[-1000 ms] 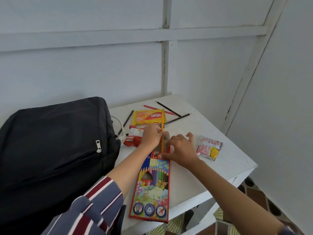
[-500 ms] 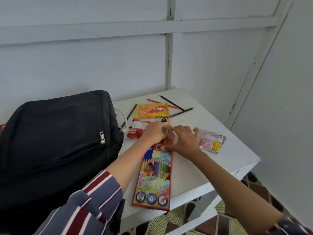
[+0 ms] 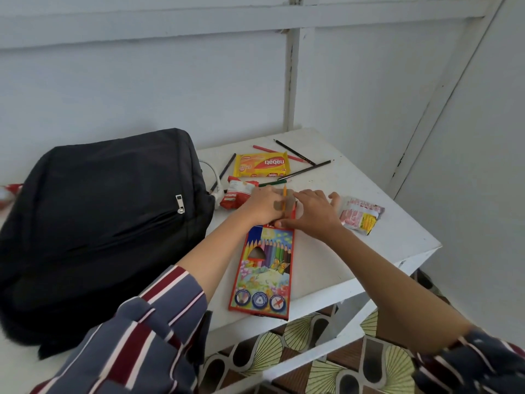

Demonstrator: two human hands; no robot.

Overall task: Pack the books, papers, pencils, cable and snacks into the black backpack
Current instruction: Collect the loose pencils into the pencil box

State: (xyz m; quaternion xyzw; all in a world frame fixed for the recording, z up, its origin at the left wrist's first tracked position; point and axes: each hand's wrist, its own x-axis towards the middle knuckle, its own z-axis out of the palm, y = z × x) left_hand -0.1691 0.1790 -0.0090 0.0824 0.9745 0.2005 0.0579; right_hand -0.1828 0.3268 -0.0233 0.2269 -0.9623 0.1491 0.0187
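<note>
Head view: both forearms reach forward over the white table, meeting at the far, open end of the flat red cardboard pencil box.
Left hand: fingers curled, pinching a thin orange pencil.
Right hand: palm down, fingers pressing the box mouth.
Orange pencil: long axis runs away from the person, lower end entering the box.
Pencil box: lies lengthwise beside the black fabric backpack.

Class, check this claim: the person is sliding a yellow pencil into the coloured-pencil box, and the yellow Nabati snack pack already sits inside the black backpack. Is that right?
One detail is wrong. The head view shows the yellow Nabati snack pack lying on the white table, beside the black backpack, not inside it. The left hand does hold a yellow pencil at the mouth of the coloured-pencil box.
</note>
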